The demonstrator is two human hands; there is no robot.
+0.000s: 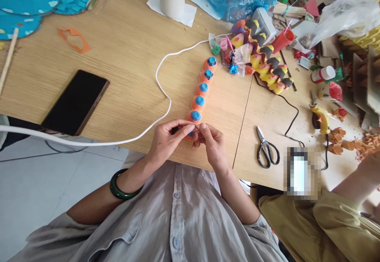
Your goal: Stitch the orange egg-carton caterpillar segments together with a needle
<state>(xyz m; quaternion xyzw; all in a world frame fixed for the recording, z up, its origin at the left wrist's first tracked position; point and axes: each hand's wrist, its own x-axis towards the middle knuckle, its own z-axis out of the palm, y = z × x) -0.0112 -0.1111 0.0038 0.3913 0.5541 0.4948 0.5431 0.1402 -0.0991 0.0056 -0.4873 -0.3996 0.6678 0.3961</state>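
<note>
A row of orange egg-carton cups (198,103) with blue dabs on top runs away from me on the wooden table. The two farthest cups carry dark marks on their blue. Over the near end of the row, my left hand (170,136) and my right hand (211,140) meet, fingertips almost touching. Thumb and fingers of both hands are pinched on something small, perhaps thin and dark, which I cannot make out. My hands partly hide the nearest cup.
A white cable (162,62) crosses the table left of the row, near a black phone (76,103). Scissors (267,148) and a yellow glue gun (322,118) lie to the right. Painted egg cartons (267,62) stand behind. A co-worker's arm (360,177) is at right.
</note>
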